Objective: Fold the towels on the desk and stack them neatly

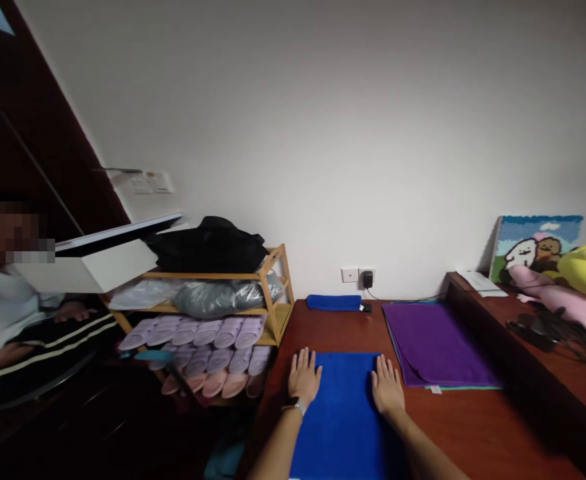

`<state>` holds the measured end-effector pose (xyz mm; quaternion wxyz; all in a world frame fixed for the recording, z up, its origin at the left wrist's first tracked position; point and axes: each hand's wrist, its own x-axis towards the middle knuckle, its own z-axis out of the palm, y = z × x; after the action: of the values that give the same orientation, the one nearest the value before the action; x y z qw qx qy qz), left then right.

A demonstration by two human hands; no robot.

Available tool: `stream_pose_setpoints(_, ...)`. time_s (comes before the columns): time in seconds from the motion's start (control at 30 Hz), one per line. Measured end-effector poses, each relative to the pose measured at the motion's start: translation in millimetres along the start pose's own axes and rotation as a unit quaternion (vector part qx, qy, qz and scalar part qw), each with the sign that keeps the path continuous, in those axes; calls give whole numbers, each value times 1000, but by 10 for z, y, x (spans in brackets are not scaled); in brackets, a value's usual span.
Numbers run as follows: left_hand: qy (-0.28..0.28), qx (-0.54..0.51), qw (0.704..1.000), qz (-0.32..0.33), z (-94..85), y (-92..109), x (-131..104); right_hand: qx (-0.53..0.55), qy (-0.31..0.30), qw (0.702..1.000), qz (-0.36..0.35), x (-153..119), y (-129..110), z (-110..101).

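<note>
A blue towel (pixel 345 413) lies flat on the reddish-brown wooden table in front of me. On its left edge rests my left hand (pixel 305 379), palm down with the fingers stretched out; a watch is on that wrist. My right hand (pixel 387 388) lies flat in the same way along the right edge of the towel. Neither hand grips anything. To the right, a purple towel (pixel 437 343) is spread on top of greenish cloth. Against the wall lies a narrow folded blue cloth (pixel 334 303) with a small white tag.
Left of the table stands a wooden shoe rack (pixel 271 303) with several slippers and a black bag (pixel 210 247) on top. A person (pixel 3 327) sits at far left. On a raised surface at right are a pink plush toy (pixel 563 300) and a picture (pixel 537 243).
</note>
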<state>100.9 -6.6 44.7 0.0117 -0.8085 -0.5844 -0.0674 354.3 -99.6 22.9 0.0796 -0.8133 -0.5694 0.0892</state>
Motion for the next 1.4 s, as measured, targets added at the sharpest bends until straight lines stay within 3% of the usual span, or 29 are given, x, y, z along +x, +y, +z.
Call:
stream_pose_setpoints(0.1, 31, -44, 996, 77, 75, 536, -193, -3, 8, 1000, -27, -202, 53, 130)
stream_pose_setpoints(0.2, 14, -114, 983, 145, 267, 1213, -441, -15, -9, 999, -33, -328, 111, 200)
stream_pose_setpoints(0.3, 6, -151, 979, 136, 411, 1573, -597, -32, -22, 998, -56, -346, 137, 200)
stream_pose_setpoints(0.33, 9, -152, 980, 127, 426, 1566, -621, -32, -22, 998, -59, -339, 137, 194)
stream_pose_setpoints(0.4, 12, -136, 985, 110, 409, 1367, -647, -22, -18, 998, -48, -325, 128, 178)
stream_pose_setpoints(0.63, -10, -34, 999, -41, 213, -76, -833, -2, -17, 1000, -24, -347, 92, 132)
stream_pose_setpoints(0.7, 3, -26, 998, -55, 212, -316, -901, -7, -20, 1000, -22, -341, 82, 103)
stream_pose_setpoints(0.77, 16, -26, 998, -48, 231, -410, -945, -17, -27, 999, -22, -332, 65, 61)
stream_pose_setpoints(0.97, 3, -14, 998, -58, 219, -333, -937, -5, -10, 1000, -15, -527, 79, 3)
stream_pose_setpoints(1.1, -23, 0, 998, -65, 69, -290, -880, 9, -2, 1000, -30, -817, 204, 84)
stream_pose_setpoints(1.17, -15, 2, 998, -61, -41, -165, -851, 12, -13, 1000, -26, -920, 255, 118)
stream_pose_setpoints(1.23, 12, -11, 1000, -26, -129, 91, -847, 14, -7, 999, -29, -976, 282, 136)
stream_pose_setpoints(1.3, 27, -42, 997, 61, -149, 473, -884, 16, 10, 999, -34, -996, 292, 141)
stream_pose_setpoints(1.4, 13, -94, 977, 193, -24, 1136, -995, 12, 10, 998, -56, -998, 303, 140)
